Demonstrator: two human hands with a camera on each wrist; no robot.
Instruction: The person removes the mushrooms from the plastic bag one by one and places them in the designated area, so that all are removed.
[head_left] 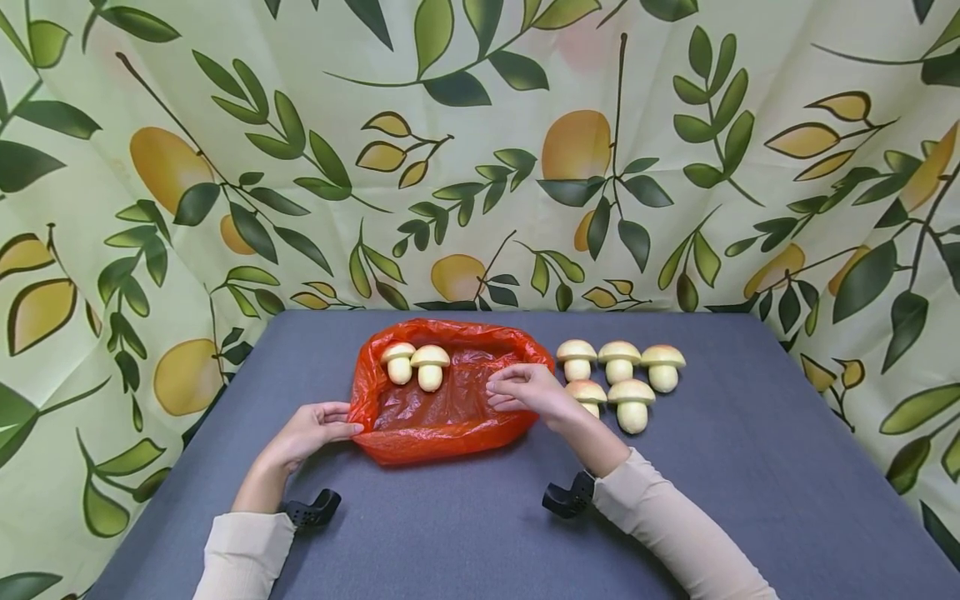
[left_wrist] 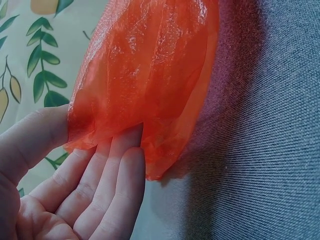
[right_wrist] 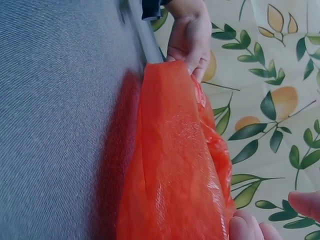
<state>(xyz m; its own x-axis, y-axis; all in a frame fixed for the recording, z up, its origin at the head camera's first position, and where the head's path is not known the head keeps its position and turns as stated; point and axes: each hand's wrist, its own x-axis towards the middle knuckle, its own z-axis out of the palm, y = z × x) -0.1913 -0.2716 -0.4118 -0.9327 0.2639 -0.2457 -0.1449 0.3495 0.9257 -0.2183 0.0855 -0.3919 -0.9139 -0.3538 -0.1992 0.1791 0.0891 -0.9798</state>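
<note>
A red plastic bag [head_left: 442, 442] lies on the table with its mouth spread wide and its rim rolled. Two toy mushrooms [head_left: 431, 368] with pale stems and yellowish caps sit side by side in its left part. At the bag's left end, my left hand [head_left: 318, 429] pinches the rim between thumb and fingers; the left wrist view shows the red film [left_wrist: 145, 65] between them. My right hand [head_left: 528, 390] hovers over the bag's right side, fingers loosely bent. In the right wrist view its thumb [right_wrist: 306, 204] stands apart from the fingers, with nothing visible between.
Several more toy mushrooms [head_left: 632, 404] stand in two rows just right of the bag, one partly hidden by my right forearm. The table [head_left: 450, 533] has a grey-blue cloth. A leaf-and-fruit patterned curtain [head_left: 495, 125] hangs behind and at the sides.
</note>
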